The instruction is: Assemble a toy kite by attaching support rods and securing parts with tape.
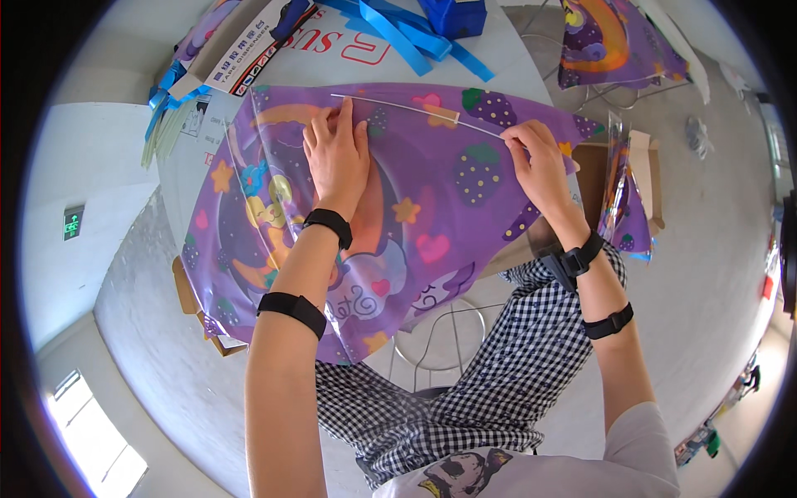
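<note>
A large purple sheet [432,195], glossy on its left part, is spread over the table and hangs past the near edge. It is printed with a moon, stars, hearts and berries. Along its far side runs a thin white rod [398,106], passing a small tan strip [442,117]. My left hand [336,158] lies on the sheet with fingers stretched, the index fingertip at the rod's left end. Farther right, my right hand [535,162] pinches the rod between thumb and fingers near the sheet's right corner.
Behind the sheet are a printed tape dispenser box [257,41], blue ribbon strips [398,37] and a blue tape dispenser [455,17]. An open cardboard box [643,178] with folded purple pieces stands to the right. Another purple printed sheet [614,41] lies at the far right. A metal-framed stool [440,336] shows below.
</note>
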`<state>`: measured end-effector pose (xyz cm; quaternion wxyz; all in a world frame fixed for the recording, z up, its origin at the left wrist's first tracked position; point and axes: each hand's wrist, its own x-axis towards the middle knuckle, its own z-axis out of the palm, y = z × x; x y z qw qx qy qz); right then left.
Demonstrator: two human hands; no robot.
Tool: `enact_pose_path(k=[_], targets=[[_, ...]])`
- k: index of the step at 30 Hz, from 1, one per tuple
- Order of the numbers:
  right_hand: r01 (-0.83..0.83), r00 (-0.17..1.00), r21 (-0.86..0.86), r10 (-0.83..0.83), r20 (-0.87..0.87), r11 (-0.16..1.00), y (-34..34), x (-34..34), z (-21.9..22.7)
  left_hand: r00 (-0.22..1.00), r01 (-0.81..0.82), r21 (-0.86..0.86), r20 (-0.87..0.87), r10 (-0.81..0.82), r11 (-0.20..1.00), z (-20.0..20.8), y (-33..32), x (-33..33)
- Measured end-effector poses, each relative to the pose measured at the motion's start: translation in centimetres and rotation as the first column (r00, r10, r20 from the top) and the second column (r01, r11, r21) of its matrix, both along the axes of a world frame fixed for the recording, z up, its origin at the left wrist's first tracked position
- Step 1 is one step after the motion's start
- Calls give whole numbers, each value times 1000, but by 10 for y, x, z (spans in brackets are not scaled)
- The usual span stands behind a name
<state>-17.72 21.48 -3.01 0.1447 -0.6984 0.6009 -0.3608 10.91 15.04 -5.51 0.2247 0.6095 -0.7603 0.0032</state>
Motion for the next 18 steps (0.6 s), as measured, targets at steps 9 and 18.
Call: enact_pose_path(k=[9,18], targets=[[1,1000,-22,-1,-10,1000,1,-1,-1,1000,-3,0,15,3,1000,-3,-1,0],[-49,994,74,41,100,996,4,1,14,984,5,24,-179,-1,1000,9,-1,2]])
